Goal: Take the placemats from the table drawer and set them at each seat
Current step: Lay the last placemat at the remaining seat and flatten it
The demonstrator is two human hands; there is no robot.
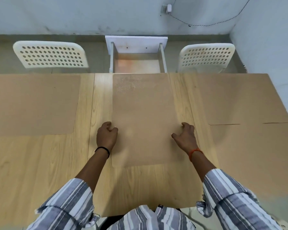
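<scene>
Head view: my left hand sits at the left long edge of the middle placemat, fingers curled into a narrow grip on that edge just below the frame's centre. My right hand is at the opposite edge, thumb stretched inward over the mat and fingers bent down at its border; whether those fingers pinch the mat or only press on it I cannot tell. A black band circles my left wrist and an orange thread my right, and striped grey and white sleeves fill the lower corners.

The middle placemat is tan and lies lengthwise away from me, its far end reaching the table's far edge, with a faint dotted patch near that end. The table is pale wood grain.

A second tan placemat lies flat at the left of the frame, well apart from the middle one. A third lies at the upper right of the table, and a fourth is below it along the right edge, its near corner running past the table's edge.

Beyond the far edge, at top centre, the drawer stands pulled out, its wooden floor showing. A white perforated chair stands to its left and another to its right, against a pale wall.
</scene>
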